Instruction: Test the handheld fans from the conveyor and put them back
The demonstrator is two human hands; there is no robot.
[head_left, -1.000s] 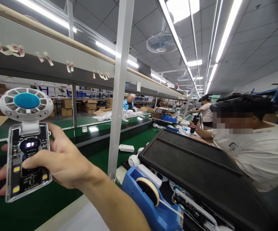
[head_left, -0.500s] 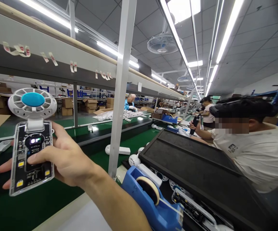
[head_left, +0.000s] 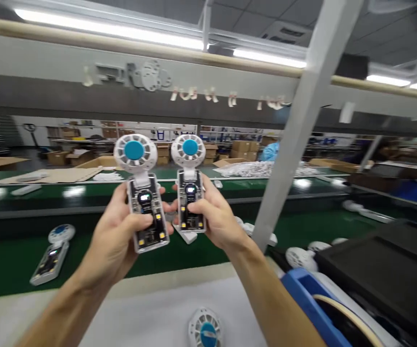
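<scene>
Item, left of my left hand: first fan (head_left: 51, 255), lying on the green surface (head_left: 2, 270), blurred on my feed.
Item: my left hand (head_left: 116, 233), grasping the second fan (head_left: 143, 185), head up, slightly tilted; thumb over its clear front, digits unreadable to me.
Item, just beside: my right hand (head_left: 218, 214), grasping the third fan (head_left: 190, 179), likewise raised.
Item, between my forearms: fourth fan (head_left: 206, 332) on the white tabletop (head_left: 150, 311), cut off below.
Item, right of my right forearm: blue tape dispenser (head_left: 298, 284), cut off.
Changed since half a second ago: view swung left; left hand, formerly mere fingertips at the edge, now holds a fan.
</scene>
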